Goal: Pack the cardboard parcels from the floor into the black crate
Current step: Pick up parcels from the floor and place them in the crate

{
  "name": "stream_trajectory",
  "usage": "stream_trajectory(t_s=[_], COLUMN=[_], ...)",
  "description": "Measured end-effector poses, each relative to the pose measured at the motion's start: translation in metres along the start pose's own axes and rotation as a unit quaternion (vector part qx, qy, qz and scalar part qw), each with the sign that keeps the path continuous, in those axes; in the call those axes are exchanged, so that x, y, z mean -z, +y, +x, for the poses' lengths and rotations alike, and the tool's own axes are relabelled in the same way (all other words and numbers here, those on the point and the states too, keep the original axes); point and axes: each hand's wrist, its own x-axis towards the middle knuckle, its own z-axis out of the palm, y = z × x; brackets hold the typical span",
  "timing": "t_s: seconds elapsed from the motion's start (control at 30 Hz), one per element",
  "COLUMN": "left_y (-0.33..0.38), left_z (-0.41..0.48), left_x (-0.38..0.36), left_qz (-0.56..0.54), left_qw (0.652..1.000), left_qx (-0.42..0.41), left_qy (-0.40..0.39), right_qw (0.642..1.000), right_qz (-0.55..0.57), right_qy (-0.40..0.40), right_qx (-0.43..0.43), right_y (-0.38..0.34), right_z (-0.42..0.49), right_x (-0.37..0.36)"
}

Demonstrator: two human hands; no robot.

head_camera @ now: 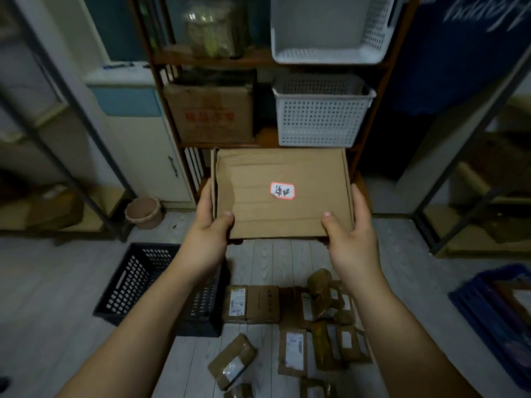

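Currently a flat cardboard parcel (283, 193) with a small white sticker (283, 190) is held level in the air, gripped at its near corners by the left hand (211, 234) and right hand (352, 235). Below-left, the black crate (149, 285) is seen on the floor; more parcels (290, 326) are scattered beside it.

left hand (208, 234): bare, no ring or glove
right hand (355, 237): bare, short thumbnail
forearms: uncovered, no sleeves in view
wrists: apparently no watch, though lighting is dim
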Motion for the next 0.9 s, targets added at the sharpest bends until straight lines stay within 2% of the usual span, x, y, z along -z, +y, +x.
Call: stream_trajectory(t_s=[0.13, 0.27, 0.43, 0.67, 0.9], left_y=[0.047, 0.068, 0.080, 0.073, 0.051], left_z=[-0.022, -0.046, -0.070, -0.094, -0.105], left_x=[0.020, 0.048, 0.092, 0.207, 0.360], left_qz=[0.000, 0.012, -0.042, -0.033, -0.029], left_qw=[1.000, 0.999, 0.996, 0.980, 0.979], left_qx=[-0.017, -0.043, -0.044, -0.092, -0.080], left_qy=[-0.003, 0.031, 0.064, 0.171, 0.187], right_qw=[1.000, 0.997, 0.990, 0.983, 0.980], right_qz=[0.015, 0.026, 0.042, 0.072, 0.078], right_qy=[-0.015, -0.040, -0.071, -0.100, -0.138], right_qx=[0.019, 0.062, 0.113, 0.134, 0.117], right_y=[-0.047, -0.081, -0.107, -0.123, -0.136], right_z=[-0.022, -0.039, -0.064, -0.113, -0.165], right_x=[0.007, 0.004, -0.026, -0.143, -0.286])
